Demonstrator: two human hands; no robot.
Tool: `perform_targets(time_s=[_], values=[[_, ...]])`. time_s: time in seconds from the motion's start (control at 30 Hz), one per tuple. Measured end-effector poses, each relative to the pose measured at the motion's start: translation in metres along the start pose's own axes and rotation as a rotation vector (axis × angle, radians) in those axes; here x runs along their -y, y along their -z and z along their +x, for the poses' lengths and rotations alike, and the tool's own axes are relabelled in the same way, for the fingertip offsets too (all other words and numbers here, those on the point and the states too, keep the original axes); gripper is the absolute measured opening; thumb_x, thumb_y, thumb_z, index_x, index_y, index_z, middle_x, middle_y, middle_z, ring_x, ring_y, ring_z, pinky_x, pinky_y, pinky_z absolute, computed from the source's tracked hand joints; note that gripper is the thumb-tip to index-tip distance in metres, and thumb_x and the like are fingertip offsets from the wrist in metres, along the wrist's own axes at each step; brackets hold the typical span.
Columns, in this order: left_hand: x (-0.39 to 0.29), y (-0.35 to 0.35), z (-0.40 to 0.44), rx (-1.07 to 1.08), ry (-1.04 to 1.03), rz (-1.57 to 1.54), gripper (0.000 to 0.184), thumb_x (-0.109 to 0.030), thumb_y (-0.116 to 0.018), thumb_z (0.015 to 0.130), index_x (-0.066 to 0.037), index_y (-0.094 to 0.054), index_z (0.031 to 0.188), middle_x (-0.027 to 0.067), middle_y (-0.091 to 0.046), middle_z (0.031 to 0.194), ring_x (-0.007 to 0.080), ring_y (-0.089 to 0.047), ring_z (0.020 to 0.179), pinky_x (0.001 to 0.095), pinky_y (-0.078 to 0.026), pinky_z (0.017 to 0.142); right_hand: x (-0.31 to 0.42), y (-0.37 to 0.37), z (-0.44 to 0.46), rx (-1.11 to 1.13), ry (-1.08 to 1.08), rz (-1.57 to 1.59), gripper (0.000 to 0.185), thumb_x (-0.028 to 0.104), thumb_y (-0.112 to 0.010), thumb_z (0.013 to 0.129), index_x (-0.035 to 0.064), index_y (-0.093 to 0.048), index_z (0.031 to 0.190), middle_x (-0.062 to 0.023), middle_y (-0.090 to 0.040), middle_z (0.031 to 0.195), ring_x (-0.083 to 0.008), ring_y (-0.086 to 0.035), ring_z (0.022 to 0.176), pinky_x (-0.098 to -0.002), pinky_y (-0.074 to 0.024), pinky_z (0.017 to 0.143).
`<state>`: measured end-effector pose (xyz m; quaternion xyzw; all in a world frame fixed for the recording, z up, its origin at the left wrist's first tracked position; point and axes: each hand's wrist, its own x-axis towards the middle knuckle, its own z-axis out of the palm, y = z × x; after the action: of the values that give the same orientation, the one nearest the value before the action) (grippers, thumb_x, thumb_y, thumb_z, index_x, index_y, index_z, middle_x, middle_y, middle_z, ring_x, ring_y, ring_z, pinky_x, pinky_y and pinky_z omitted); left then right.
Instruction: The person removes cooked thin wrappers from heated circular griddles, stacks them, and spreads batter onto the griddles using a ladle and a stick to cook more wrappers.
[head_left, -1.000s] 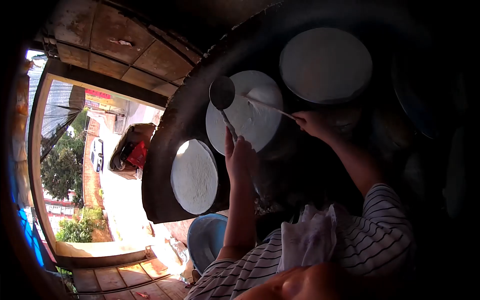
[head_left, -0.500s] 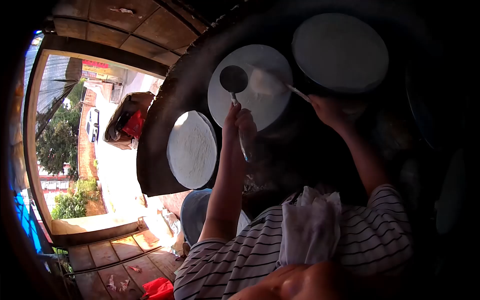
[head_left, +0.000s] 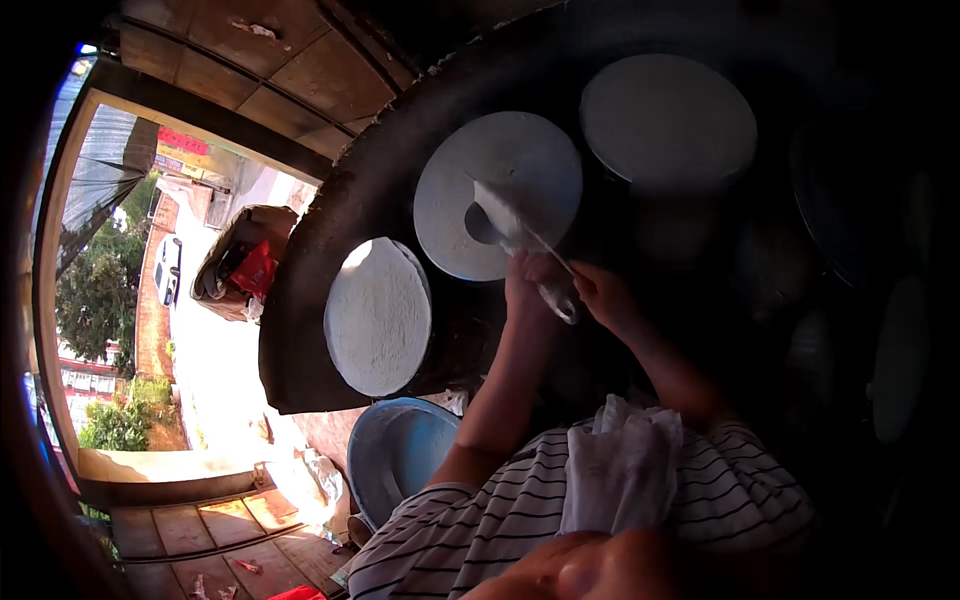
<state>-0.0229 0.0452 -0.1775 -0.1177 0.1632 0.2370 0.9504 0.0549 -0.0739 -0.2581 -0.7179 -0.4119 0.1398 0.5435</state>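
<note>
My left hand (head_left: 538,278) is closed round the handle of a dark round ladle (head_left: 482,223), whose bowl is over the middle round pan (head_left: 450,190). Close beside it, my right hand (head_left: 598,292) grips the thin handle of a flat pale spatula (head_left: 505,212). The spatula blade lies at the ladle bowl, partly overlapping it; whether the two touch is unclear. A thin whitish layer covers part of the middle pan.
A white round sheet (head_left: 380,318) lies on the pan at the left, and another pale round (head_left: 668,120) is at the upper right. A blue basin (head_left: 400,455) stands below the dark curved counter edge. Beyond the window frame are a car (head_left: 168,270) and trees.
My left hand has moved right with the ladle, and my right hand has come left and down with the spatula. The two tools, apart before, are now together.
</note>
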Motion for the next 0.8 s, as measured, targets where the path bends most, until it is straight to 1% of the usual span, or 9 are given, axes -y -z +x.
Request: perform_targets(time_s=[0.13,0.2,0.3,0.43,0.53,0.6,0.7,0.73,0.8], values=[[0.000,-0.077,-0.054,0.112,0.254,-0.471,0.035,-0.016,-0.046,0.095,-0.011,-0.036,0.063,-0.0031,-0.036,0.049,0.0072,-0.039,0.036,0.0218,-0.040,0.035,0.005,0.048,0.044,-0.070,-0.178,0.226,0.032,0.014,-0.061,0.086,0.0050,-0.060,0.117,-0.0164,-0.066,0.104,-0.0276,-0.065,0.093,-0.0365,-0.0514,0.078],[0.003,-0.099,-0.070,0.302,0.261,-0.405,0.034,-0.017,-0.044,0.096,-0.012,-0.036,0.063,-0.0035,-0.035,0.049,0.0066,-0.039,0.035,0.0217,-0.039,0.033,-0.051,0.047,0.039,0.062,-0.152,0.068,0.033,0.013,-0.064,0.084,0.0051,-0.062,0.116,-0.0134,-0.066,0.105,-0.0275,-0.065,0.095,-0.0358,-0.0516,0.079],[0.002,-0.135,-0.065,0.379,0.217,-0.190,0.035,-0.022,-0.044,0.097,-0.010,-0.037,0.065,-0.0033,-0.034,0.048,0.0070,-0.034,0.033,0.0206,-0.036,0.033,-0.004,0.059,0.019,0.322,-0.012,-0.021,0.029,0.011,-0.065,0.082,0.0058,-0.064,0.110,-0.0134,-0.066,0.104,-0.0268,-0.065,0.094,-0.0347,-0.0514,0.079],[0.021,-0.191,-0.052,0.278,0.226,-0.162,0.032,-0.019,-0.044,0.097,-0.010,-0.036,0.067,-0.0034,-0.035,0.050,0.0046,-0.034,0.036,0.0195,-0.036,0.036,-0.013,0.069,0.019,0.160,-0.093,-0.001,0.030,0.015,-0.066,0.081,0.0074,-0.065,0.110,-0.0119,-0.067,0.103,-0.0273,-0.065,0.092,-0.0343,-0.0512,0.079],[0.077,-0.184,-0.052,0.452,0.422,0.031,0.034,-0.024,-0.041,0.099,-0.011,-0.036,0.068,-0.0044,-0.034,0.051,0.0045,-0.033,0.034,0.0188,-0.034,0.033,-0.003,0.092,-0.067,0.340,-0.030,0.034,0.033,0.018,-0.067,0.080,0.0092,-0.065,0.112,-0.0085,-0.068,0.102,-0.0248,-0.064,0.096,-0.0330,-0.0485,0.086],[0.118,-0.176,-0.047,0.535,0.662,-0.009,0.034,-0.026,-0.038,0.099,-0.008,-0.037,0.071,-0.0019,-0.033,0.052,0.0046,-0.035,0.034,0.0177,-0.034,0.028,0.004,0.134,-0.123,0.374,-0.213,-0.011,0.036,0.019,-0.070,0.080,0.0107,-0.064,0.114,-0.0106,-0.066,0.110,-0.0233,-0.058,0.110,-0.0342,-0.0441,0.093],[0.205,-0.178,-0.022,0.442,1.012,-0.162,0.031,-0.021,-0.040,0.099,-0.005,-0.039,0.072,-0.0009,-0.034,0.052,0.0052,-0.036,0.033,0.0178,-0.035,0.029,0.006,0.229,-0.176,-0.244,-0.774,0.287,0.047,0.012,-0.069,0.079,0.0089,-0.056,0.125,-0.0098,-0.063,0.105,-0.0178,-0.060,0.095,-0.0338,-0.0480,0.085],[0.238,-0.177,-0.008,0.390,1.132,-0.198,0.030,-0.019,-0.041,0.098,-0.004,-0.040,0.073,-0.0011,-0.037,0.052,0.0053,-0.037,0.032,0.0180,-0.036,0.029,-0.013,0.262,-0.189,-0.542,-0.515,-0.002,0.049,0.009,-0.067,0.077,0.0076,-0.055,0.124,-0.0049,-0.060,0.082,-0.0100,-0.053,0.061,-0.0263,-0.0449,0.053],[0.315,-0.165,0.023,0.230,1.269,-0.229,0.027,-0.015,-0.044,0.097,-0.005,-0.040,0.071,-0.0015,-0.037,0.049,0.0059,-0.038,0.032,0.0185,-0.036,0.031,-0.040,0.328,-0.204,-0.974,-0.444,0.398,0.049,0.005,-0.064,0.078,0.0069,-0.054,0.125,-0.0029,-0.058,0.078,-0.0076,-0.049,0.057,-0.0234,-0.0411,0.048]])
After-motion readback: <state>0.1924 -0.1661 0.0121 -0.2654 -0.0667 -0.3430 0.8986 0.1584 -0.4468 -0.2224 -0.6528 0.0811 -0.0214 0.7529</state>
